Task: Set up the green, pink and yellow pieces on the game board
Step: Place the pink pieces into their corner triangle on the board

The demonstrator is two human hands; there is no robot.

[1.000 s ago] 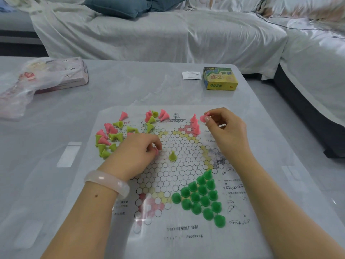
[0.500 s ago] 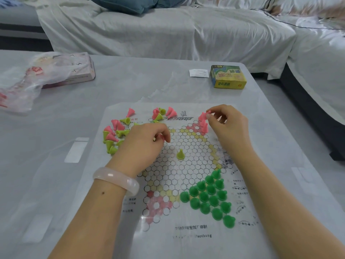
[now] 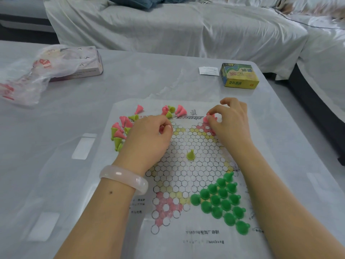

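Observation:
A paper game board (image 3: 186, 176) printed with circles lies on the table. Several green pieces (image 3: 222, 200) fill its near right corner. One yellow piece (image 3: 190, 155) stands alone near the centre. Loose pink and yellow pieces (image 3: 121, 129) lie in a heap at the board's far left, more (image 3: 173, 110) along the far edge. My right hand (image 3: 229, 120) pinches a pink piece (image 3: 210, 116) over the pink far right corner, where other pink pieces stand partly hidden. My left hand (image 3: 149, 139) is curled over the far left of the board, something pink between its fingertips.
A yellow-green game box (image 3: 239, 75) and a white slip (image 3: 208, 70) sit at the table's far right. A pink box (image 3: 87, 66) under a crumpled plastic bag (image 3: 28, 79) lies far left. A covered sofa (image 3: 168, 25) stands behind the table.
My right hand brought its pink piece down onto the pink corner. My left hand slid away from the centre toward the loose pieces at the far left.

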